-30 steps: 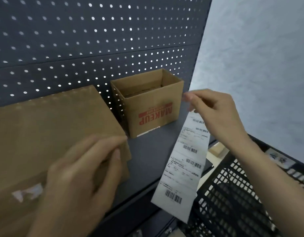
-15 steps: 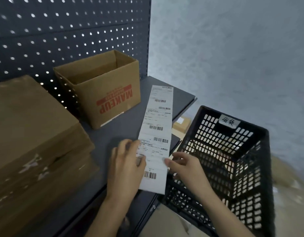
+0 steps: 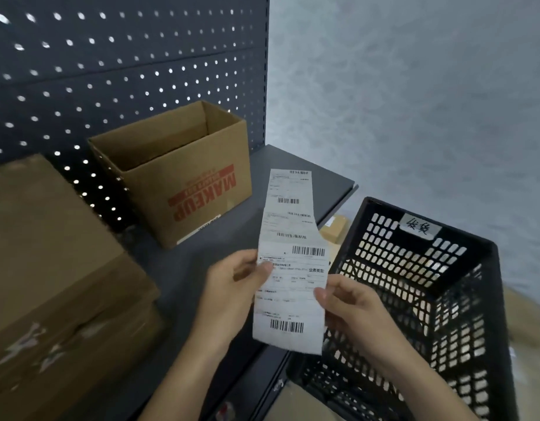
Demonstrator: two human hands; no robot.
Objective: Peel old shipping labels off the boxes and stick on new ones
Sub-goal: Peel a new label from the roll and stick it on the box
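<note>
A long white strip of shipping labels [image 3: 290,262] with barcodes is held up over the shelf's front edge. My left hand [image 3: 232,287] pinches its left edge and my right hand [image 3: 350,311] pinches its right edge, both near the lower third. An open cardboard box printed MAKEUP [image 3: 183,174] stands upside down in its lettering at the back of the dark shelf [image 3: 293,165]. A large closed cardboard box [image 3: 50,268] lies at the left, with white torn label scraps [image 3: 34,344] on its front face.
A dark pegboard [image 3: 126,56] backs the shelf. A black perforated plastic crate [image 3: 414,284] with a handwritten tag stands at the right, below the shelf edge. Small cardboard parcels [image 3: 334,227] lie on the floor between crate and shelf. A grey wall is at right.
My right hand brought the label strip down from beside the MAKEUP box; my left hand left the large box and took the strip's left edge. The strip has since been lifted closer to me.
</note>
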